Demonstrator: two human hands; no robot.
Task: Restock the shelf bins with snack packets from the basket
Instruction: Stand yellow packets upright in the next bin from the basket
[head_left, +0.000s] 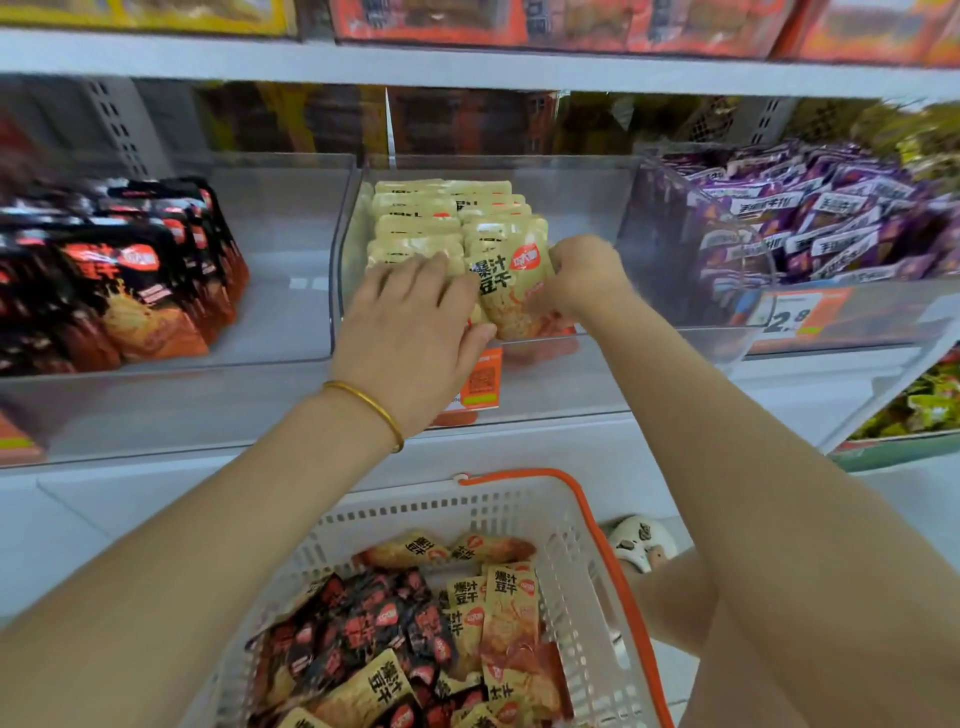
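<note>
Two rows of yellow snack packets (441, 218) stand in the clear middle bin (582, 208) on the shelf. My right hand (584, 273) grips the front packet of the right row (511, 288) by its right edge. My left hand (413, 325) lies with straight fingers over the front of the left row, its thumb touching that same front packet. Below, a white basket (566, 561) with an orange handle holds several yellow packets (511, 613) and black-and-red packets (363, 629).
The left bin (291, 218) holds black-and-red packets (140, 291); the right bin (841, 312) holds purple packets (821, 218) and carries a price tag (789, 314). An orange label (480, 382) hangs on the shelf front. A slippered foot (641, 540) stands beside the basket.
</note>
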